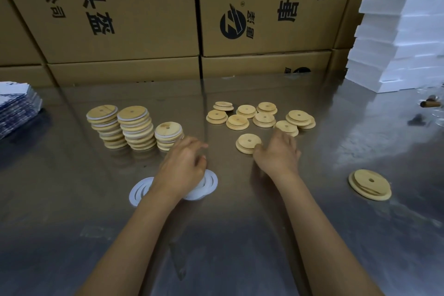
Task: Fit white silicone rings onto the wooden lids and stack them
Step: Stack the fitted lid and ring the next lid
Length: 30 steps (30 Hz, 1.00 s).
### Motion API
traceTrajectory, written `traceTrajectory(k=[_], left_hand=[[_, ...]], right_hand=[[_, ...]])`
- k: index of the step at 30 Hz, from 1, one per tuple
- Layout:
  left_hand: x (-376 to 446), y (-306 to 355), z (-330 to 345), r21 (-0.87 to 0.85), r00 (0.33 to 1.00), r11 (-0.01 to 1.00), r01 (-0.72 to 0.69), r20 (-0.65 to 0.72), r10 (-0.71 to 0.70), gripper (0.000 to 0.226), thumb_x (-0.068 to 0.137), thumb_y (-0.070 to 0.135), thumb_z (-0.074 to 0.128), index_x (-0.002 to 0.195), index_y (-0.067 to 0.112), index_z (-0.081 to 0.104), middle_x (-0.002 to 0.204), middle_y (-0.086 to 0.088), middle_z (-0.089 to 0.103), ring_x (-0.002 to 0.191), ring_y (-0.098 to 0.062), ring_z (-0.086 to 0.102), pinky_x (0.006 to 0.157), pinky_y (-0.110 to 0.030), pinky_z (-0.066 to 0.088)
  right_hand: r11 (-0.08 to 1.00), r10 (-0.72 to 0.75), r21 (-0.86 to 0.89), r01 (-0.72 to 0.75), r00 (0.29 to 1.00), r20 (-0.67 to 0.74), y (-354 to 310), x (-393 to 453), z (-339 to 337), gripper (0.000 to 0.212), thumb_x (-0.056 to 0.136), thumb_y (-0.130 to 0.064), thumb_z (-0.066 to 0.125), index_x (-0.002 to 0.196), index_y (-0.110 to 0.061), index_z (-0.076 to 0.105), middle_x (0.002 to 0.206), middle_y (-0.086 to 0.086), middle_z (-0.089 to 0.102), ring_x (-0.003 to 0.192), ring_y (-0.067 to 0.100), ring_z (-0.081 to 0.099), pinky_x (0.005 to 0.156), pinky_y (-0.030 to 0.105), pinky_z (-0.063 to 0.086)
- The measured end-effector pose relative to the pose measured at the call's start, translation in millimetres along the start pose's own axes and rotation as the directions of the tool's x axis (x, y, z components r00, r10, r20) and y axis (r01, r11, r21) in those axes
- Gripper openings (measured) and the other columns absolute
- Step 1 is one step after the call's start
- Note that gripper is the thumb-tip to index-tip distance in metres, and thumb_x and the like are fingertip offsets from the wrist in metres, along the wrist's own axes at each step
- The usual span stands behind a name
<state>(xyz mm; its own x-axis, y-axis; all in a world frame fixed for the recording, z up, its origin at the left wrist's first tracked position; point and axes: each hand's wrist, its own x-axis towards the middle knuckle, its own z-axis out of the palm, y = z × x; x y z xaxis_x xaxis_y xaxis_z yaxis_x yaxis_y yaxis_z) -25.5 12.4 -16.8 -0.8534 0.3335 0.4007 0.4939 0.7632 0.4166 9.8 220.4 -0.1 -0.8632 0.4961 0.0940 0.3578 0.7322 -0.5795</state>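
At the far left edge a pile of blue-and-white printed packets [16,106] lies on the shiny metal table [240,235]. Next come three stacks of wooden lids [131,127], white rings showing between their layers; the rightmost stack is the shortest. In front of them, white silicone rings [140,191] lie flat in an overlapping cluster, partly hidden under the left hand [183,163], which hovers above them with fingers loosely curled; whether it pinches a ring cannot be told. Right of centre, the right hand [278,151] rests its fingertips against the edge of a single wooden lid [247,143], fingers bent, grip unclear. Behind it, loose unringed lids [260,116] are scattered, some overlapping. Further right a lone pair of lids [370,184] lies apart. Cardboard boxes [144,19] line the back, and white foam blocks [396,38] are stacked at the far right.
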Motion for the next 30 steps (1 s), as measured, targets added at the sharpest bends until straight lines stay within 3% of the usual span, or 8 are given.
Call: traceTrajectory(k=[6, 10, 13, 16, 19, 21, 24, 30], left_hand=[[0.0, 0.5, -2.8, -0.041, 0.998, 0.999, 0.027, 0.055, -0.024, 0.027, 0.094, 0.016, 0.055, 0.119, 0.017, 0.065, 0.121, 0.003, 0.058, 0.116, -0.017, 0.051, 0.093, -0.032, 0.045], [-0.6, 2.5, -5.1, -0.047, 0.997, 0.999, 0.025, 0.080, -0.021, 0.027, 0.095, 0.015, 0.054, 0.119, 0.017, 0.066, 0.118, 0.002, 0.059, 0.111, -0.018, 0.053, 0.091, -0.035, 0.046], [-0.4, 0.9, -7.0, -0.061, 0.995, 0.997, 0.038, 0.098, -0.032, 0.027, 0.096, 0.014, 0.052, 0.118, 0.016, 0.066, 0.117, 0.002, 0.060, 0.109, -0.018, 0.055, 0.090, -0.032, 0.046], [-0.4, 2.8, -9.7, -0.106, 0.993, 0.991, 0.076, 0.096, -0.066, 0.030, 0.097, 0.014, 0.050, 0.124, 0.016, 0.063, 0.120, 0.002, 0.059, 0.105, -0.017, 0.057, 0.088, -0.031, 0.047], [-0.1, 4.0, -13.7, -0.148, 0.989, 0.982, 0.115, 0.106, -0.100, 0.028, 0.095, 0.011, 0.053, 0.119, 0.018, 0.066, 0.112, 0.006, 0.061, 0.097, -0.012, 0.060, 0.084, -0.030, 0.049], [1.0, -0.8, -19.6, -0.175, 0.978, 0.972, 0.155, 0.163, -0.127, 0.025, 0.091, 0.008, 0.054, 0.104, 0.020, 0.072, 0.100, 0.010, 0.065, 0.089, -0.009, 0.063, 0.080, -0.027, 0.051], [2.4, -8.6, -27.9, -0.197, 0.943, 0.964, 0.181, 0.314, -0.113, 0.019, 0.089, 0.013, 0.061, 0.096, 0.025, 0.075, 0.100, 0.010, 0.064, 0.092, -0.007, 0.062, 0.086, -0.029, 0.052], [1.0, -4.1, -30.9, -0.192, 0.925, 0.972, 0.139, 0.375, -0.059, 0.016, 0.082, 0.020, 0.066, 0.083, 0.034, 0.075, 0.097, 0.015, 0.058, 0.089, -0.003, 0.059, 0.082, -0.027, 0.051]], right_hand=[[1.000, -0.004, 0.015, 0.003, 0.999, 0.051, -1.4, 4.5, 7.3, 0.045, 0.100, -0.039, 0.042, 0.128, -0.007, 0.056, 0.146, 0.010, 0.047, 0.142, 0.030, 0.030, 0.114, 0.044, 0.022], [0.997, -0.078, 0.006, 0.078, 0.996, 0.050, -0.1, 4.4, 13.8, 0.041, 0.095, -0.048, 0.055, 0.129, -0.025, 0.058, 0.140, 0.000, 0.053, 0.140, 0.024, 0.035, 0.115, 0.044, 0.020], [0.975, -0.074, 0.213, 0.054, 0.993, 0.087, -2.2, 5.5, 12.9, 0.032, 0.086, -0.041, 0.072, 0.112, -0.033, 0.054, 0.121, -0.006, 0.061, 0.128, 0.022, 0.049, 0.115, 0.044, 0.029], [0.844, -0.189, 0.528, 0.092, 0.973, 0.133, -9.3, 0.2, 16.3, 0.046, 0.083, -0.008, 0.074, 0.107, -0.032, 0.043, 0.110, -0.006, 0.064, 0.112, 0.024, 0.060, 0.105, 0.046, 0.045], [0.757, -0.233, 0.650, 0.067, 0.957, 0.173, -16.5, -4.6, 20.2, 0.057, 0.080, 0.008, 0.068, 0.113, -0.032, 0.045, 0.107, -0.004, 0.068, 0.099, 0.017, 0.064, 0.088, 0.025, 0.051], [0.735, -0.221, 0.678, 0.008, 0.948, 0.228, -19.6, -5.7, 19.8, 0.051, 0.080, 0.007, 0.068, 0.113, -0.029, 0.055, 0.107, -0.004, 0.070, 0.094, 0.013, 0.064, 0.078, 0.017, 0.049], [0.742, -0.188, 0.669, -0.041, 0.945, 0.266, -20.3, -6.2, 18.2, 0.034, 0.082, 0.000, 0.068, 0.102, -0.028, 0.067, 0.102, -0.005, 0.072, 0.089, 0.009, 0.064, 0.071, 0.015, 0.047], [0.577, -0.103, 0.795, -0.186, 0.949, 0.297, -19.4, -4.2, 16.6, 0.025, 0.088, -0.006, 0.068, 0.111, -0.016, 0.067, 0.100, -0.001, 0.072, 0.085, 0.011, 0.062, 0.069, 0.021, 0.047]])
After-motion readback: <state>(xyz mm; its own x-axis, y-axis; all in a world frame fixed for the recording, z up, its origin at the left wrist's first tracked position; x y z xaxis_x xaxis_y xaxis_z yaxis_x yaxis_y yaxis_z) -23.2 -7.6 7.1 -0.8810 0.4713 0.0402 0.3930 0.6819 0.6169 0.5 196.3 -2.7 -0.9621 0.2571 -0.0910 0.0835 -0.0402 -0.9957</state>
